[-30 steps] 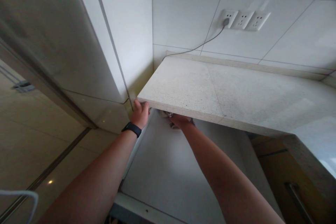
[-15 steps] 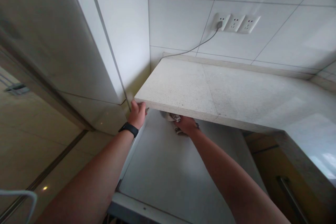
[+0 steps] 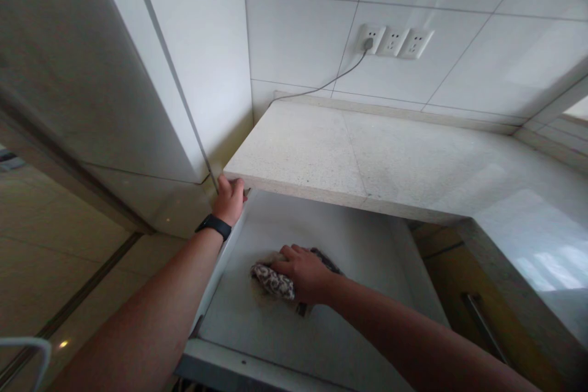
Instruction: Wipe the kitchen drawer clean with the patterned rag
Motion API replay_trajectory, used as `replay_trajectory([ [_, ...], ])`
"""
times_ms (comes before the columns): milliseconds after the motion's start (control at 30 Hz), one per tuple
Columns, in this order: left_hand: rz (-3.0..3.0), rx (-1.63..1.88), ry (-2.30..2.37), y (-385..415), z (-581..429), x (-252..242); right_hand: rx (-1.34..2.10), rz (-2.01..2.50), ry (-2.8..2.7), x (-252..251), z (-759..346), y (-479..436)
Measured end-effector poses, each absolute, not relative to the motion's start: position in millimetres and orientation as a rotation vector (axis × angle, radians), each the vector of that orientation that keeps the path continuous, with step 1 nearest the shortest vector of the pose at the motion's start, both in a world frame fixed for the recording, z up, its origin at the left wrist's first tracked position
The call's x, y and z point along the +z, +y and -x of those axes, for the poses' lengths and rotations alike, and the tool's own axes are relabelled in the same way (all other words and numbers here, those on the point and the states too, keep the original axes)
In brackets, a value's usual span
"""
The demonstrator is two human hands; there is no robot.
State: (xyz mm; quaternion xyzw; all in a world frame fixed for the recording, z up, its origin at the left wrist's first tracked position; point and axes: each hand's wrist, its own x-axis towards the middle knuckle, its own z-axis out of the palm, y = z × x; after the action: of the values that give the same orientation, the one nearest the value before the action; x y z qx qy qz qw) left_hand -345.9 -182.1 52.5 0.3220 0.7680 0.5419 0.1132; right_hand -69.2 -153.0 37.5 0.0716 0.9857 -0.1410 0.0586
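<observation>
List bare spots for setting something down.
Free: the countertop between front edge and tiled wall; the drawer floor between cloth and drawer front. Crowded: mid-drawer under the right hand; the countertop's left corner by the left hand.

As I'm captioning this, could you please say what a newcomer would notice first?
A brown-and-white patterned cloth stands out under the bare right hand in a pale grey drawer. The bare left hand, with a black wristband, is at the near left corner of the speckled cream countertop.
</observation>
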Motion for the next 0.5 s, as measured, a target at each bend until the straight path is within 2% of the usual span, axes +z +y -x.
replay_trajectory([
  [67, -0.953, 1.582, 2.264, -182.7, 346.1, 52.9, -0.428, -0.418, 2.997, 38.2, 62.1, -128.2],
  [233, -0.965, 1.564, 2.235, -183.5, 346.6, 54.1, -0.355, -1.261, 2.908, 39.8, 49.6, -52.0],
  [300, -0.974, 1.563, 2.235, -183.6, 346.8, 54.4, -0.334, -1.395, 2.865, 39.4, 49.4, -44.2],
  [367, -0.987, 1.569, 2.233, -183.6, 346.9, 54.7, -0.356, -1.323, 2.892, 37.8, 51.1, -56.7],
  [500, -1.012, 1.56, 2.234, -184.0, 346.6, 55.5, -0.471, -0.692, 3.003, 34.4, 48.7, -123.2],
])
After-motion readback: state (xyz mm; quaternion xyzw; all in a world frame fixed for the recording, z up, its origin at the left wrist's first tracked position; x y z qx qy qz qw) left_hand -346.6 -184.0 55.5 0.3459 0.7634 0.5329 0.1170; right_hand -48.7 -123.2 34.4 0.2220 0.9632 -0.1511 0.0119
